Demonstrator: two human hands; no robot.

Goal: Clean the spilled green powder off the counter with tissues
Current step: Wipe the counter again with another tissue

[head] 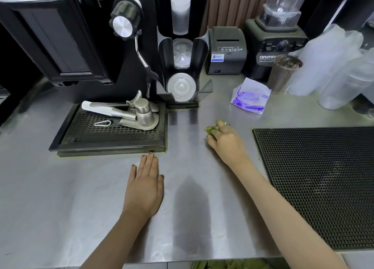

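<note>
My right hand [226, 141] lies on the steel counter [60, 198] and grips a crumpled, green-stained tissue [212, 129], which shows past my fingers. My left hand [145, 185] rests flat on the counter with straight fingers, just in front of the drip tray. A purple-and-white tissue packet [251, 99] sits behind my right hand. Faint green traces line the front edge of the drip tray [113, 147] and the left edge of the black mat. Green-stained tissues [228, 264] show below the counter's front edge.
A black mesh bar mat [315, 183] covers the right side. The drip tray holds metal tools and a carabiner [102, 123]. Behind stand a coffee machine [60, 36], a lid dispenser [181, 70], a receipt printer [226, 50], a blender [277, 44], a cup [283, 72] and stacked plastic cups [340, 70].
</note>
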